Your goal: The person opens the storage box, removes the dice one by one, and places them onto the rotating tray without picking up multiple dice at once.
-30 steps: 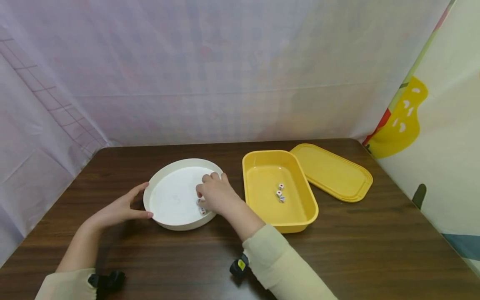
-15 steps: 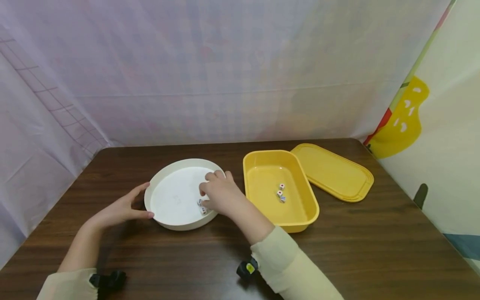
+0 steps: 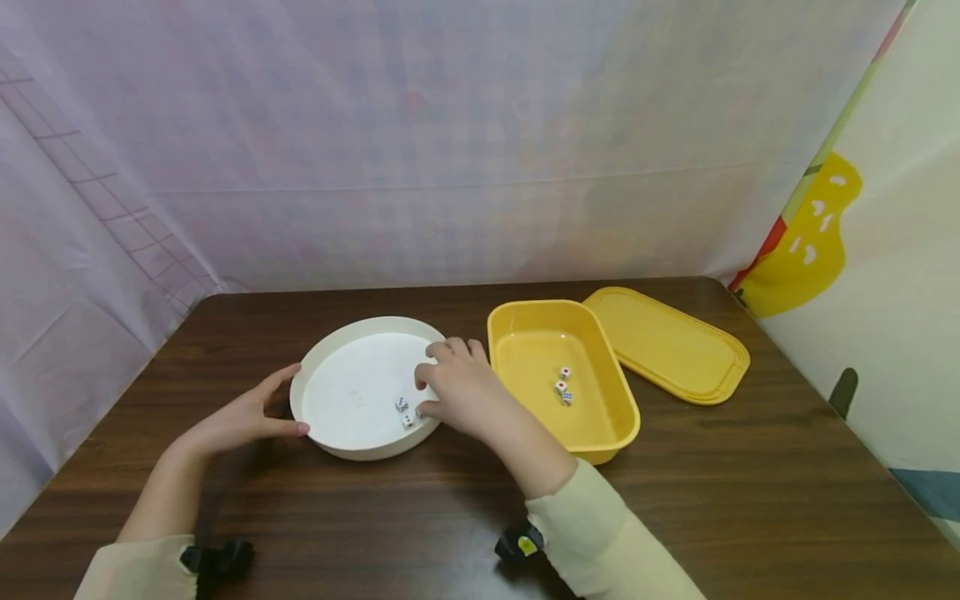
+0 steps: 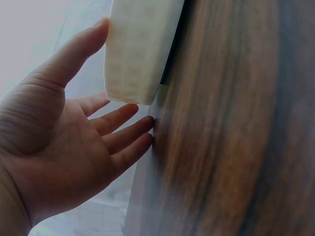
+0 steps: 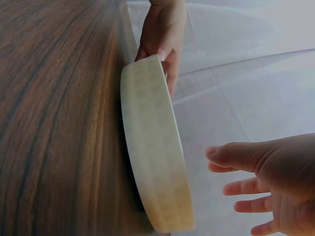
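Note:
My left hand (image 3: 243, 421) spreads its thumb and fingers along the left side of a round white tray (image 3: 352, 383), fingertips touching its wall. In the left wrist view, that hand (image 4: 74, 128) meets the tray's side (image 4: 135, 54). Two white dice show in the tray, one die (image 3: 401, 404) just beyond another die (image 3: 408, 421). A third die (image 3: 421, 412) peeks out beside my right thumb. My right hand (image 3: 465, 387) hovers over the tray's right rim with loosely bent fingers. In the right wrist view, this hand (image 5: 280, 182) has thumb and forefinger overlapping, with no object showing in them.
A yellow rectangular box (image 3: 525, 400) stands right of the tray. Inside lie three dice (image 3: 561, 387). Its yellow lid (image 3: 667, 346) lies behind and right, against the box's edge. All rest on a dark wooden table (image 3: 712, 500), with cloth curtains (image 3: 360, 150) behind.
My right hand has moved right, from inside the tray to its right rim, uncovering the dice more fully. My left hand has stayed against the tray.

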Demonstrator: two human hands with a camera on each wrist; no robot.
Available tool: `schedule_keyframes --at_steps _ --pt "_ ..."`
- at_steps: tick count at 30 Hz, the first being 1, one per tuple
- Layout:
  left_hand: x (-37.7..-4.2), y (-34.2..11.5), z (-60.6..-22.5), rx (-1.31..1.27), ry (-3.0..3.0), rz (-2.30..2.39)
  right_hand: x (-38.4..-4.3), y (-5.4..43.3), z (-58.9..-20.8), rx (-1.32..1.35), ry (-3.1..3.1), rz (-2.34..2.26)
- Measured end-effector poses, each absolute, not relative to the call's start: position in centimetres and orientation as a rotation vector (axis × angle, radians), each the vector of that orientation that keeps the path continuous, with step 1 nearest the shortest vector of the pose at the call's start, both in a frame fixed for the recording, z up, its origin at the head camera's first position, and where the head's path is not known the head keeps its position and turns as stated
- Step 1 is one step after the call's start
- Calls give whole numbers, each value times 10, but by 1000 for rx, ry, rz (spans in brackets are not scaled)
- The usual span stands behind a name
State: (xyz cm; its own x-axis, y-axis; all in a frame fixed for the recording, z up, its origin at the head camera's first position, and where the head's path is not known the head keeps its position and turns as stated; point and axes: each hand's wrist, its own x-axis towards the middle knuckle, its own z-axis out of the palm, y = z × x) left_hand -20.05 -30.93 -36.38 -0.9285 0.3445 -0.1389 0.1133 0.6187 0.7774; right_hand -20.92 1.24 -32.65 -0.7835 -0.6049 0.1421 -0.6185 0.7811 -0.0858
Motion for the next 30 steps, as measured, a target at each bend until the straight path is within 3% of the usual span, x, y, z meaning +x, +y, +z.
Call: schedule_keyframes --at_steps 30 --pt "-200 -309 -365 389 2557 1230 -199 64 -309 892 -2824 239"
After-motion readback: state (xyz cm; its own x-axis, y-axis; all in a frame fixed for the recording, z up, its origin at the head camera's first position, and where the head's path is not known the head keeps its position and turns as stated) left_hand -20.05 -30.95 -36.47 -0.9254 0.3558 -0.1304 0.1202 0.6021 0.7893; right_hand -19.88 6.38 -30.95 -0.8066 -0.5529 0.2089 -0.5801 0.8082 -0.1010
